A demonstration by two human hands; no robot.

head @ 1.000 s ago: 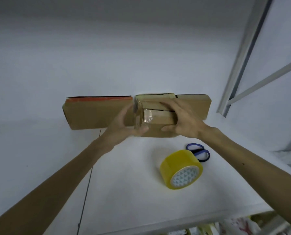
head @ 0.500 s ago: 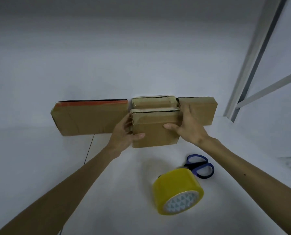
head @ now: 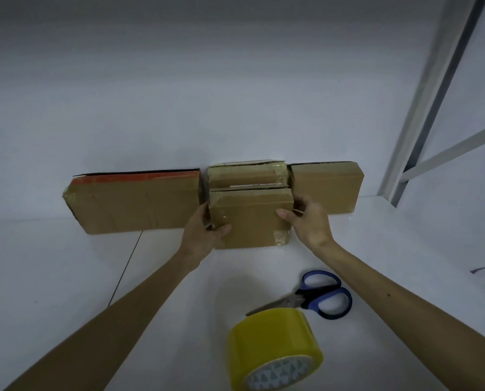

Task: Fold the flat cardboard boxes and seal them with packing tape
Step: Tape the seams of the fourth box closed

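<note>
Arms extended, left grip (head: 204, 235) and right grip (head: 310, 221) clasping inward.

We see four brown cardboard boxes. The front box (head: 251, 218) is plain brown, with a shiny clear tape patch (head: 280, 237) at its lower right corner. The back box (head: 245, 176) is brown under glossy, yellowish tape. The long box (head: 134, 206) on the left is brown, with an orange-red band along its top and a thin black edge above that. The right box (head: 326, 187) is plain brown, also black-edged on top. The tape roll (head: 266, 337) is yellow, and its core end is white with small blue-grey triangles. The scissors (head: 324, 294) have blue handles and grey blades. The surface (head: 66, 277) is white, crossed by one thin dark line (head: 123, 273). We find the wall (head: 235, 80) pale grey-white and the frame (head: 438, 94) grey and white.
</note>
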